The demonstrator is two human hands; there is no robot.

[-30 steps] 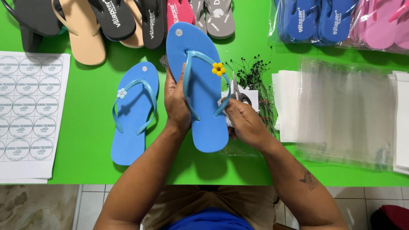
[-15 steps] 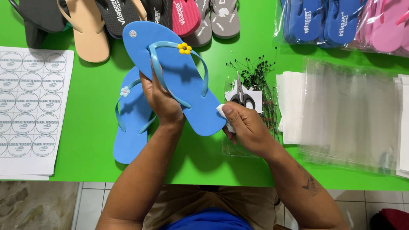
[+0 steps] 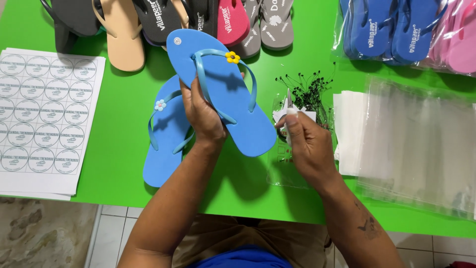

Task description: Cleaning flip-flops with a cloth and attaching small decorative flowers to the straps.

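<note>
Blue flip-flop (image 3: 225, 94), smooth foam with a lighter blue strap and a small yellow flower (image 3: 232, 57) on it, is held tilted above the green table (image 3: 119, 124), toe toward 11 o'clock. The left hand (image 3: 202, 115) is clamped on its middle, fingers under the sole and thumb over the strap. The right hand (image 3: 308, 144), at 3 o'clock of the sandal and apart from it, is closed on small scissors (image 3: 289, 101), as far as the view shows. Its mate (image 3: 166, 136), with a pale flower, lies flat at 8 o'clock, partly hidden by the held sandal. A bunch of thin black tag pins (image 3: 307, 92) lies beyond the scissors. Clear plastic bags (image 3: 421, 149) are stacked at 3 o'clock, a white sheet of round stickers (image 3: 37, 114) at 9. Grey, tan, black and pink sandals (image 3: 173, 20) line 12 o'clock; bagged blue and pink pairs (image 3: 396, 27) sit at 1.
</note>
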